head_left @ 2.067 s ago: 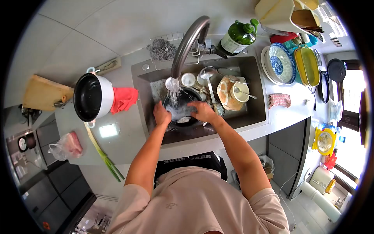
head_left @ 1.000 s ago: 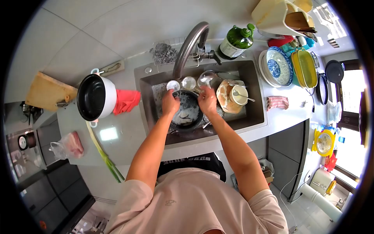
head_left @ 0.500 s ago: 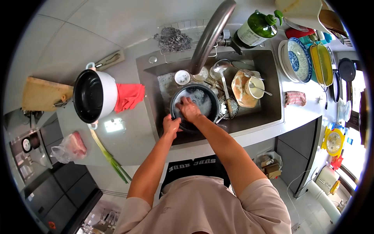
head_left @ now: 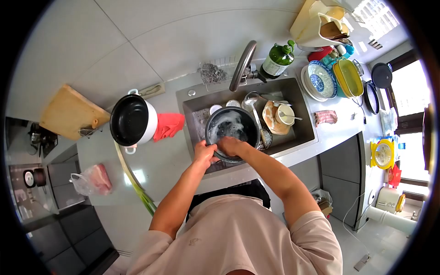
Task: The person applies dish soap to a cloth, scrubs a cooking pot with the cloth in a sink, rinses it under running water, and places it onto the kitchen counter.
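Gripping the near-left rim of a dark pot (head_left: 252, 130) with the left hand (head_left: 206, 152). Reaching into the same pot with the right hand (head_left: 231, 146), just beside the left, at the near inner wall, with fingers turned down toward foamy water (head_left: 229, 123); cannot tell whether grasping anything there. Placed within the sink (head_left: 299, 104), spreading ahead and rightward from the left hand, with a round mouth facing up and no clear long axis; cannot tell whether resting on the bottom or held up. Nearer to the pot's middle with the right hand, out at the edge with the left. Backed, ahead of both hands, by small cups (head_left: 233, 103) and, farther off, by the tap (head_left: 243, 68), without any visible stream. Flanked, to the right of the right hand, by a slanting ladle (head_left: 250, 97), then by a stained plate (head_left: 269, 115) and a cream bowl (head_left: 285, 113). Neighboured, well left of the left hand on the tabletop (head_left: 101, 156), by a red cloth (head_left: 168, 126) against a white pot (head_left: 150, 123)
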Action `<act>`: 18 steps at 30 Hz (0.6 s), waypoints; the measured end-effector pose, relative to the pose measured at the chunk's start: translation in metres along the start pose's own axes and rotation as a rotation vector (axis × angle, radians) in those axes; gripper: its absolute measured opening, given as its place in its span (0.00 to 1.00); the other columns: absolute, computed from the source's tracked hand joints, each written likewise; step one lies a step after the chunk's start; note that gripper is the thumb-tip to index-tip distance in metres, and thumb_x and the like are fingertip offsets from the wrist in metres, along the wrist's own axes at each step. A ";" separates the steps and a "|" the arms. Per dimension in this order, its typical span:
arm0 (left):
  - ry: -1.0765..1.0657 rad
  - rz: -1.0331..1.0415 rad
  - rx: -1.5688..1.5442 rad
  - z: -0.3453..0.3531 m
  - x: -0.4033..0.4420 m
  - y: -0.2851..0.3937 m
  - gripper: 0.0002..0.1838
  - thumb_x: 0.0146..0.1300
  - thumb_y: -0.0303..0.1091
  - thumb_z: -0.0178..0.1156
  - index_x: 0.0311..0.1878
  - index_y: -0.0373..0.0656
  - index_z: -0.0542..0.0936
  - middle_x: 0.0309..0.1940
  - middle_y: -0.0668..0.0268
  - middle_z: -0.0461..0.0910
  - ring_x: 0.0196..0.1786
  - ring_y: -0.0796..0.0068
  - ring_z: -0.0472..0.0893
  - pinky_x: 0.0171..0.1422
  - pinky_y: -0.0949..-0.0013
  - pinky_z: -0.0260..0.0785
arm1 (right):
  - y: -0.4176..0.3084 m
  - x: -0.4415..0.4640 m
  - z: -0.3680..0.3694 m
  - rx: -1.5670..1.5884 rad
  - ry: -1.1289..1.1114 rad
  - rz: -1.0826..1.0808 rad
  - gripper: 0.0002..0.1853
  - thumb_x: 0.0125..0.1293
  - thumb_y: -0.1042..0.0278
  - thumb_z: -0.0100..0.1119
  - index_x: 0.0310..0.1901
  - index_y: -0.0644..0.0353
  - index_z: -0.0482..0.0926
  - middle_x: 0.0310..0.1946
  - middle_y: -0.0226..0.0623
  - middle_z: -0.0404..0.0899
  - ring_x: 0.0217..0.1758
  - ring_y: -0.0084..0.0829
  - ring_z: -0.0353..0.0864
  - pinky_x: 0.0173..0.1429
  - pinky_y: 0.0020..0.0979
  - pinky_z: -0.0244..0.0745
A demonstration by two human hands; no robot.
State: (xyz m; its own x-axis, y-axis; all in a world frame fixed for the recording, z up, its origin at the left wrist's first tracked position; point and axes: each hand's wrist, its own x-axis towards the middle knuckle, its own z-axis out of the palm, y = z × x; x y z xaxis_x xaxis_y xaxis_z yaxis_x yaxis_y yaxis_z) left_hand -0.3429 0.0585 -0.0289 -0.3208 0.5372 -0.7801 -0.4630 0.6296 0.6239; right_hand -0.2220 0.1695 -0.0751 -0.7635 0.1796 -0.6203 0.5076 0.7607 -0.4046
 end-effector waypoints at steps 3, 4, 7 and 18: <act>0.010 0.051 -0.040 -0.008 -0.015 0.002 0.07 0.60 0.21 0.62 0.41 0.40 0.80 0.32 0.64 0.82 0.27 0.69 0.85 0.23 0.61 0.83 | -0.020 0.015 -0.018 -0.052 0.411 -0.031 0.19 0.71 0.69 0.55 0.61 0.53 0.81 0.61 0.49 0.79 0.63 0.50 0.84 0.65 0.45 0.83; 0.024 0.066 -0.046 -0.013 -0.019 0.003 0.07 0.60 0.21 0.62 0.41 0.40 0.80 0.32 0.64 0.82 0.27 0.69 0.85 0.23 0.61 0.83 | -0.021 0.016 -0.026 -0.012 0.520 0.068 0.19 0.71 0.68 0.55 0.62 0.51 0.80 0.60 0.47 0.78 0.63 0.49 0.83 0.64 0.45 0.83; 0.030 0.129 -0.050 -0.024 -0.031 0.017 0.07 0.60 0.23 0.63 0.41 0.41 0.80 0.32 0.66 0.82 0.28 0.68 0.85 0.26 0.59 0.85 | -0.009 0.009 -0.052 -0.062 0.662 0.277 0.21 0.73 0.67 0.53 0.66 0.42 0.78 0.61 0.44 0.76 0.65 0.49 0.82 0.61 0.43 0.85; 0.154 0.131 -0.142 0.018 -0.065 0.013 0.09 0.61 0.23 0.63 0.44 0.41 0.78 0.36 0.65 0.81 0.33 0.69 0.86 0.30 0.59 0.87 | 0.009 -0.035 -0.022 0.591 0.626 -0.212 0.15 0.62 0.68 0.70 0.52 0.53 0.85 0.39 0.39 0.87 0.50 0.33 0.89 0.53 0.34 0.81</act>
State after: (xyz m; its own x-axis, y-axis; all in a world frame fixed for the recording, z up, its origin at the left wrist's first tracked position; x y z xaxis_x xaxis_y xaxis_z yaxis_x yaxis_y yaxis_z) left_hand -0.3135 0.0420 0.0307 -0.5025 0.5103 -0.6980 -0.5175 0.4692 0.7156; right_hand -0.1993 0.1841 -0.0423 -0.8554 0.5114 -0.0818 0.3217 0.4008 -0.8578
